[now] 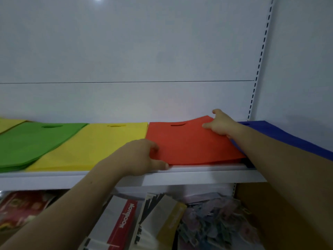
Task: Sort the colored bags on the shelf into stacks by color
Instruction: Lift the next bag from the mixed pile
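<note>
Red bags (189, 143) lie flat, handle slot toward the far wall; left hand (138, 156) grips their near-left corner, right hand (219, 125) their raised far-right corner.

One wide-angle camera rides on the person's head, facing forward, close to the shelf (198, 177) and only a little above it, so its top shows at a shallow slant. The left hand (140, 156), on the red bags (189, 145), is nearer the lens than the right hand (220, 124). Beyond the hands rises the back wall (162, 51); below them lie packets (124, 224).
</note>
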